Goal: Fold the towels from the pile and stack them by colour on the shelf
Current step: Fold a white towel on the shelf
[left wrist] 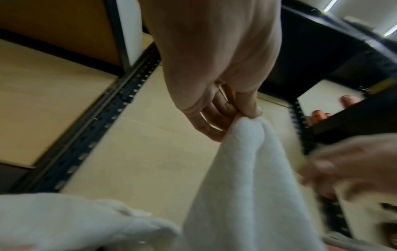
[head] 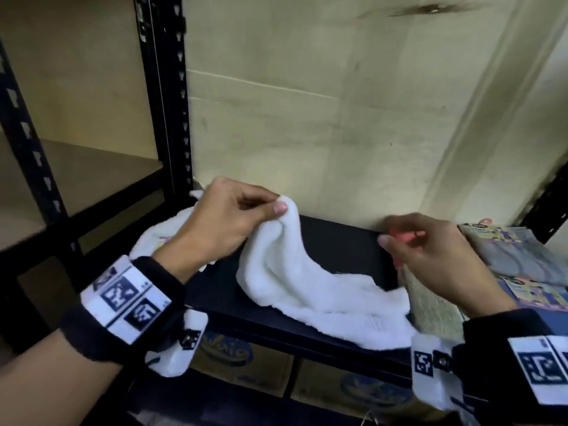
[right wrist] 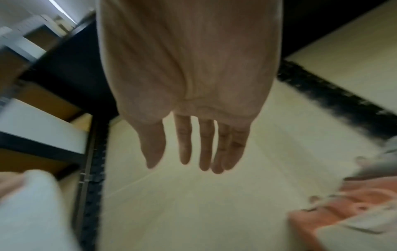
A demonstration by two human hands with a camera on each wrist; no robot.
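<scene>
Two hands over a black shelf (head: 338, 241), wrist bands with printed markers lowest in the head view. Cardboard boxes (head: 246, 361) sit under the shelf at bottom centre. Left hand (head: 227, 219), centre-left, pinches a corner of the white towel (head: 285, 272) between thumb and fingers; the left wrist view shows the pinch at the very top of the cloth (left wrist: 247, 152), the towel hanging straight down from the grip. Rest of the towel trails down-right across the shelf, its far end reaching the front edge near the right wrist. More white cloth (head: 166, 232) lies bunched under and left of the left hand. Right hand (head: 436, 256), centre-right, holds nothing; fingers loose and spread in the right wrist view (right wrist: 193, 135), apart from the towel. Just beyond it a pink towel (head: 405, 235), a grey towel (head: 516, 259) at the right edge with printed labels. Beige wall (head: 338, 103) farthest back, black upright post (head: 172, 93) at upper left.
</scene>
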